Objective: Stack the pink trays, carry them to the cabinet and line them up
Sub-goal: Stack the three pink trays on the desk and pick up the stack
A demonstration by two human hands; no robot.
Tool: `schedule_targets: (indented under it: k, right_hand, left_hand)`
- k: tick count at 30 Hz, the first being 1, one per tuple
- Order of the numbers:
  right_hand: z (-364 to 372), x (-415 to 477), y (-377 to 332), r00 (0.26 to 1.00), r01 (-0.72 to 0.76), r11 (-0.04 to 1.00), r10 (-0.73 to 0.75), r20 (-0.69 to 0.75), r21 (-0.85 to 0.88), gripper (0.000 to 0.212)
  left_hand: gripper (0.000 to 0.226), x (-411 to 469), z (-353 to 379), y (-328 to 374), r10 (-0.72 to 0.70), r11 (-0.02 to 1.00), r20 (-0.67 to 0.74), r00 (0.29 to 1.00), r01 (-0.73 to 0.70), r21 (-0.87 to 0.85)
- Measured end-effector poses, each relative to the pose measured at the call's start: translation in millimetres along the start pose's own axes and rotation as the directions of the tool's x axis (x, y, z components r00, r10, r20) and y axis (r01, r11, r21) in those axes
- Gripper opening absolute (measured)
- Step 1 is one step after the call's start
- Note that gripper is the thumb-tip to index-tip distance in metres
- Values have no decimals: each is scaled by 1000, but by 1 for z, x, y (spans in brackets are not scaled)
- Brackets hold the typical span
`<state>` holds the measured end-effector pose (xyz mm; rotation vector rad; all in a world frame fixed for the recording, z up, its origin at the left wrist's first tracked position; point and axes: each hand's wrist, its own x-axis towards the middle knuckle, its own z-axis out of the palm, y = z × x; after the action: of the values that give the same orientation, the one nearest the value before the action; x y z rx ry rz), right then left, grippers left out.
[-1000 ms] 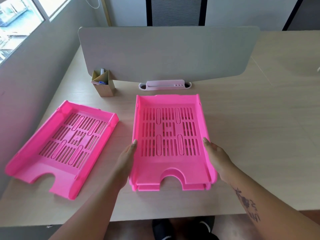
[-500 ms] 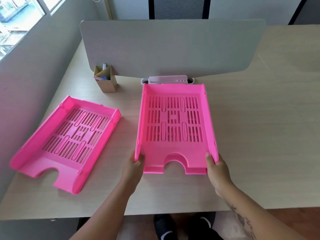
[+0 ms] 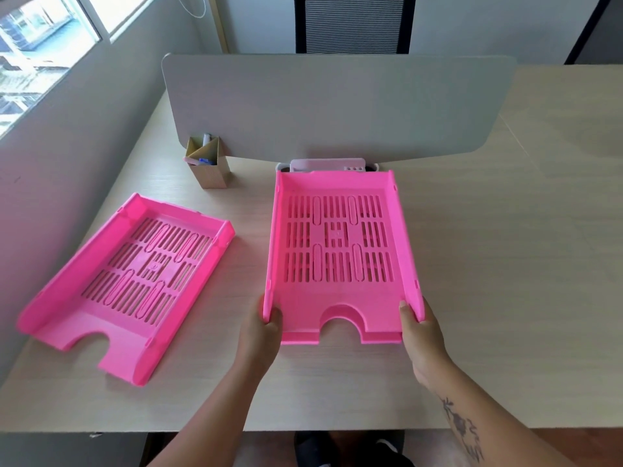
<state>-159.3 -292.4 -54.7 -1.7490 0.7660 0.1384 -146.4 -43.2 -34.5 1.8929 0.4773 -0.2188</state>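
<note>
Both hands grip the near corners of the stacked pink trays [image 3: 338, 251]: the left hand [image 3: 261, 332] and the right hand [image 3: 421, 335] each have fingers closed around a side wall. The stack lies on the table [image 3: 488, 264], its far end just before the divider panel [image 3: 337, 106]. A single pink tray [image 3: 131, 281] lies angled well left of the stack.

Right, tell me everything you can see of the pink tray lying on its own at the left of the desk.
The lone pink tray is bright pink, plastic by its look, with a slotted floor, raised side walls and a rounded notch in its near edge. It lies flat and empty on the pale wood desk, turned at an angle so its far end points toward the cardboard pen holder. Neither hand touches it: the left hand and right hand grip the other tray.
</note>
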Motion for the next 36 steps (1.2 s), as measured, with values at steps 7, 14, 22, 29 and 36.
schedule_targets:
  k: [7,14,22,29,36]
  right_hand:
    - [1,16,-11,999,52,998,-51,13,-34,42]
    - [-9,-5,5,998,56,998,-56,14,-41,42]
    - [-9,-5,2,998,46,999,-45,53,-21,44]
    - [-1,26,-20,999,46,999,-46,-10,-14,42]
    - [-4,22,-14,1000,25,996,-26,-13,-82,43]
  left_hand:
    - [20,10,4,10,-59,997,-6,998,59,-46]
    - [20,-20,12,-4,-145,982,-73,987,134,-135]
    - [28,-16,14,0,-221,945,-34,975,206,-253]
    - [29,23,24,17,-191,960,-38,981,178,-214]
    - [24,17,36,10,-306,930,-251,918,232,-287]
